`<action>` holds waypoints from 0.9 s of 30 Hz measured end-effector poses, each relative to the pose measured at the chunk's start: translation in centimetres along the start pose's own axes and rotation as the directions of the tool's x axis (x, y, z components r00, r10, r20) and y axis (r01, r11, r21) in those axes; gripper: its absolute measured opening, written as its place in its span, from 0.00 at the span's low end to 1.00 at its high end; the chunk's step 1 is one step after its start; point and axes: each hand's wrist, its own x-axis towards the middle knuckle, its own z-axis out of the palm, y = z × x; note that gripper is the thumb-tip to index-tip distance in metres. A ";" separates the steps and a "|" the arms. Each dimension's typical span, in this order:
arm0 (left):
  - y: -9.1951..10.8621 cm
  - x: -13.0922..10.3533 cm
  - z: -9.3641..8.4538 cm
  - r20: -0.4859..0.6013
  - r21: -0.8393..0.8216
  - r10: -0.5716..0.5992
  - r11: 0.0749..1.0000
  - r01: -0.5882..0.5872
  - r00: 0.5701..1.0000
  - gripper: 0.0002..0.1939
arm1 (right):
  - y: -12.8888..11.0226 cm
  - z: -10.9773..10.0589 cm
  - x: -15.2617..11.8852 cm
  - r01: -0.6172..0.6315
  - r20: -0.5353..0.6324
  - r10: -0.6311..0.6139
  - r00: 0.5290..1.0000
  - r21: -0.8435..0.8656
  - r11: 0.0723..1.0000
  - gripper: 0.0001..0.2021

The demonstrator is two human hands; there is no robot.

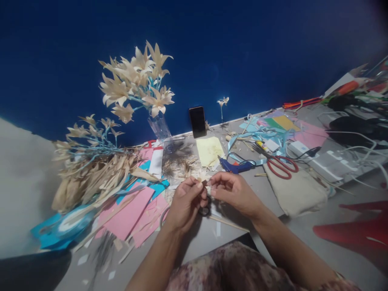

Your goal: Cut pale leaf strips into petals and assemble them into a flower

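Over the middle of the table my left hand [188,202] is closed in a pinch. A small pale piece [199,179], perhaps dried husk, shows at its fingertips, though its exact kind is hard to see. Close beside it, my right hand [232,190] has thumb and fingers drawn together; whatever they grip is too small to name. Dark scissor handles [204,211] lie partly hidden beneath the left hand. Behind the hands are a yellow paper sheet [209,151] and a blue glue gun [235,165].
Husk flowers with blue stems fill a clear vase [160,131] at the back. Dried husks [93,182] and pink paper [130,214] cover the left side. Red-handled scissors [283,167], a cloth pouch [298,192] and a power strip [333,165] lie right. A phone [197,122] leans against the wall.
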 end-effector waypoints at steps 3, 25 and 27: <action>0.1 -0.1 0.0 -0.003 -0.010 0.012 1.000 -0.012 1.000 0.11 | 0.4 0.0 -0.1 0.014 -0.023 -0.016 1.000 -0.060 0.998 0.08; -0.6 -1.0 -0.3 -0.020 -0.049 -0.079 0.996 0.078 0.997 0.11 | 1.0 0.0 -0.6 0.016 -0.064 -0.015 0.998 0.003 1.000 0.11; -0.7 -0.9 -0.4 -0.008 -0.057 -0.086 0.995 0.086 0.996 0.12 | 1.0 0.0 -0.6 0.014 -0.063 -0.014 0.998 -0.005 1.000 0.11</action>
